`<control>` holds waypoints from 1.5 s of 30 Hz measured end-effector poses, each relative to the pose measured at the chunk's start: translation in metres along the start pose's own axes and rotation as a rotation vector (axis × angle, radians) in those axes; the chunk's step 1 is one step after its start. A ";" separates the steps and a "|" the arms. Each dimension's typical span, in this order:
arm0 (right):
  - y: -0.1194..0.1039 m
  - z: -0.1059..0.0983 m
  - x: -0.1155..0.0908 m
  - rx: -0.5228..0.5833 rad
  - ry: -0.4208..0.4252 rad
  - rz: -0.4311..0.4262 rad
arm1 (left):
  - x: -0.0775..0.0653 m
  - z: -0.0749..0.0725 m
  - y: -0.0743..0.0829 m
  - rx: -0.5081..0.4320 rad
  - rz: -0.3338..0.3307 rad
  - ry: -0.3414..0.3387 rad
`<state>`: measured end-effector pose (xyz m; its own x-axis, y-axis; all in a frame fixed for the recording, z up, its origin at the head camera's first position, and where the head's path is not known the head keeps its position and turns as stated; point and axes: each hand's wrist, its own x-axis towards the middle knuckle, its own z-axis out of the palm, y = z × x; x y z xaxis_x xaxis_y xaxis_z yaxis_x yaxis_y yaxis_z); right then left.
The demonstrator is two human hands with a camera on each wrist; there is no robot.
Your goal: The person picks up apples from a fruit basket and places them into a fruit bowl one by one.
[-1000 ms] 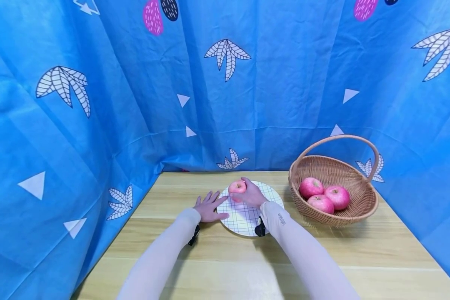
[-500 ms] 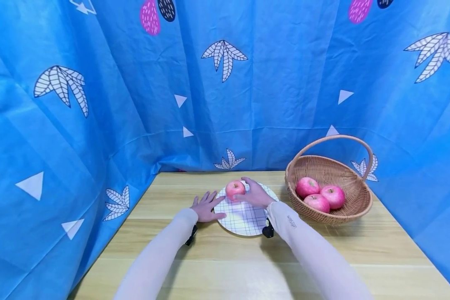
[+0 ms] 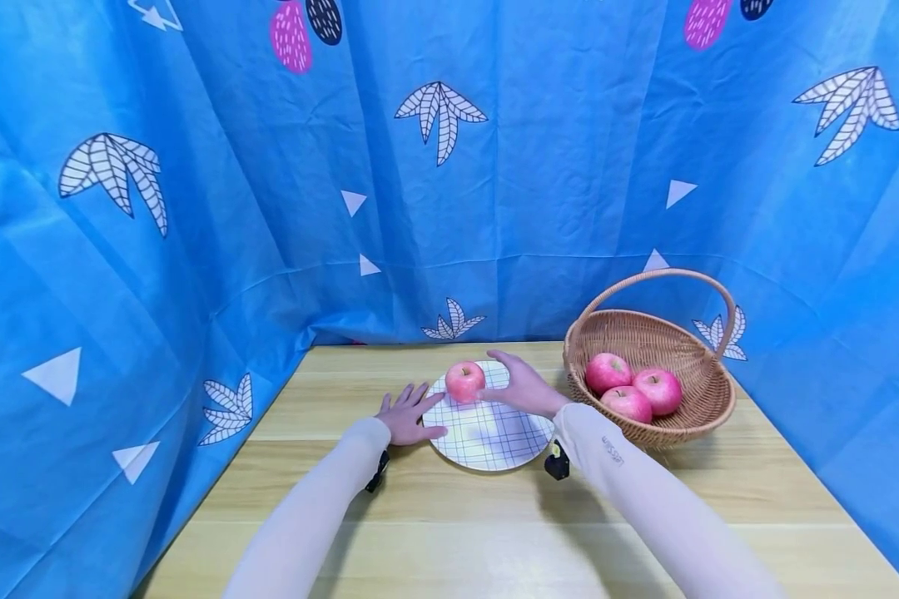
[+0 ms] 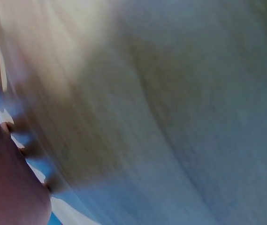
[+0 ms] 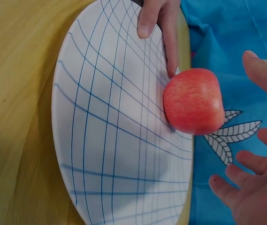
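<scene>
A red apple (image 3: 465, 382) sits on the far left part of a round white plate (image 3: 487, 445) with a blue grid of lines. My right hand (image 3: 523, 388) is over the plate's right side, its fingers spread and apart from the apple; the right wrist view shows a gap between the fingers and the apple (image 5: 193, 101). At the plate's left rim my left hand (image 3: 407, 418) lies with fingers spread, thumb and index finger reaching over the edge. In the left wrist view only part of the left hand (image 4: 11, 187) shows.
To the right on the wooden table (image 3: 449, 549) stands a wicker basket (image 3: 700, 374) with a tall handle. Three apples (image 3: 658, 391) lie in it. A blue patterned curtain (image 3: 539, 208) hangs behind the table and along both sides.
The right hand has let go of the apple and drawn away to the right, its fingers opening. The apple stays on the plate, and the left hand keeps its place at the rim.
</scene>
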<state>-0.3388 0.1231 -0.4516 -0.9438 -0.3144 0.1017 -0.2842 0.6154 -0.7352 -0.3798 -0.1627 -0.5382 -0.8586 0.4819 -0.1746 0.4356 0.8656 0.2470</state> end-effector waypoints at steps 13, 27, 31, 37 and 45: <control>-0.011 -0.028 -0.027 -0.067 -0.065 -0.067 | 0.004 -0.001 -0.002 0.019 -0.021 -0.014; -0.019 -0.052 -0.060 -0.090 -0.076 -0.146 | 0.002 -0.001 -0.001 0.022 -0.009 -0.013; -0.019 -0.059 -0.067 -0.095 -0.074 -0.147 | 0.001 -0.001 -0.001 0.023 -0.011 -0.014; -0.020 -0.075 -0.081 -0.104 -0.062 -0.121 | 0.004 0.002 -0.004 0.010 -0.022 -0.014; -0.017 -0.098 -0.096 -0.146 -0.026 -0.117 | 0.006 0.005 -0.007 0.002 -0.033 -0.021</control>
<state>-0.2595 0.2137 -0.3833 -0.8988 -0.4075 0.1616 -0.4149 0.6716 -0.6138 -0.3866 -0.1647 -0.5455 -0.8668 0.4555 -0.2028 0.4075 0.8816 0.2383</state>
